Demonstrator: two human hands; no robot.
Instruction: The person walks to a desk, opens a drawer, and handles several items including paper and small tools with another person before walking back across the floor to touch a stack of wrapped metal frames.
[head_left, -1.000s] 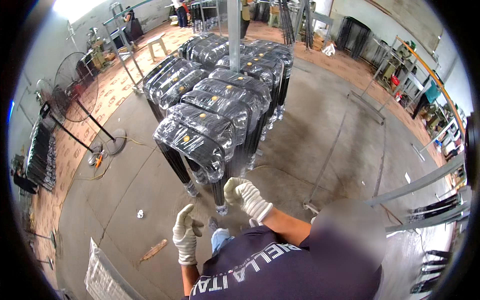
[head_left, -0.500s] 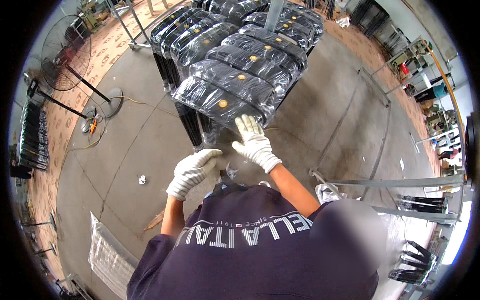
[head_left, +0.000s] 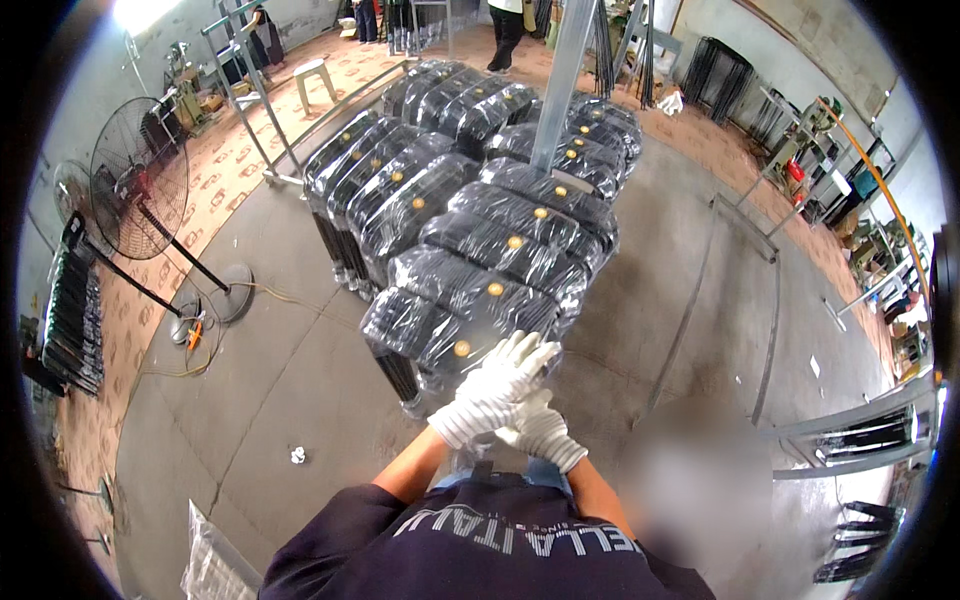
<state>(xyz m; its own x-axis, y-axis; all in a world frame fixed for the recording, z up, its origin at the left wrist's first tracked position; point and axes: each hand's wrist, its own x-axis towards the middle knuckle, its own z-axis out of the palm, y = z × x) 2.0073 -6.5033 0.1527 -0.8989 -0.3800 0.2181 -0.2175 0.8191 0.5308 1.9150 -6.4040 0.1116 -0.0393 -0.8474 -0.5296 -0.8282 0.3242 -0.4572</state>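
Observation:
Both my hands wear white knit gloves and meet in front of my chest. My left hand lies across the top of my right hand, its fingers stretched out and reaching the nearest plastic-wrapped black bundle. That bundle carries a round gold sticker and stands at the near end of a long row of similar wrapped bundles. My right hand is mostly covered by the left, so its fingers are hidden. Neither hand visibly holds a thing.
A grey metal pole rises through the bundles. Two standing fans and a cable are on the left, beside stacked black frames. Metal rails lie on the right, a clear bag at lower left. People stand far back.
My hands, apart a second ago, have come together, the left now over the right. The view has tilted up so more of the bundle rows shows.

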